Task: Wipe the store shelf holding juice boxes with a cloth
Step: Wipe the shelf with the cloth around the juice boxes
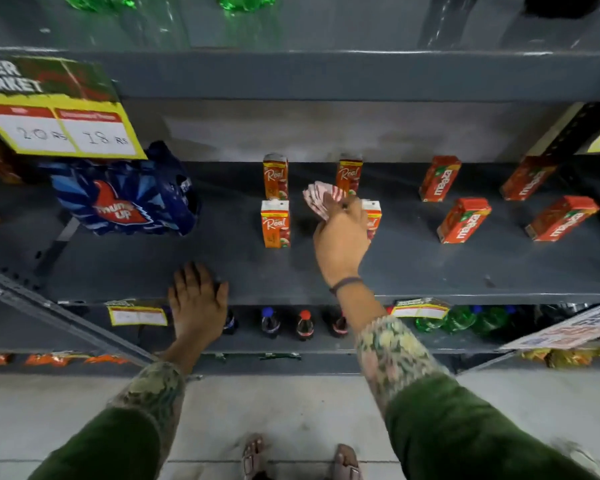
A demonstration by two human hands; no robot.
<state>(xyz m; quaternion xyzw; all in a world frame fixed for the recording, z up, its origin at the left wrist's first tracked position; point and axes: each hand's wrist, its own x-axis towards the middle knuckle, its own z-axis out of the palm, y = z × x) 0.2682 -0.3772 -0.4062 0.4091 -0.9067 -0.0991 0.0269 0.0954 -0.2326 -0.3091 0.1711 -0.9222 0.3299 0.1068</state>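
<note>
The right hand [342,242] is closed around a bunched red-and-white striped cloth [323,199], reaching deep over the shelf [430,268] so the cloth sits between the two rows of Real cartons. The left hand [198,299] grips nothing; it lies flat, fingers spread, on the shelf's front edge.

The shelf is dark grey metal, dull and a little scuffed, with a pale grey back wall behind it and another grey shelf above. The floor below is light-coloured, and two sandalled feet show at the bottom.

From the left: a yellow price sign [63,129] hangs from the shelf above, with 20 Rs and 18 Rs written on it. Beneath it sits one blue shrink-wrapped Thums Up pack [129,199]. Next stand four Real juice boxes [275,224], two behind and two in front; the front right one is mostly hidden by the right hand. Well apart to the right are four red Maaza cartons [463,220], also two and two, leaning in this wide view.

On the lower shelf I count four small cola bottles [305,325] in a row, though the leftmost is half hidden behind the left hand. Green bottles [461,318] stand further right, too blurred to count.
</note>
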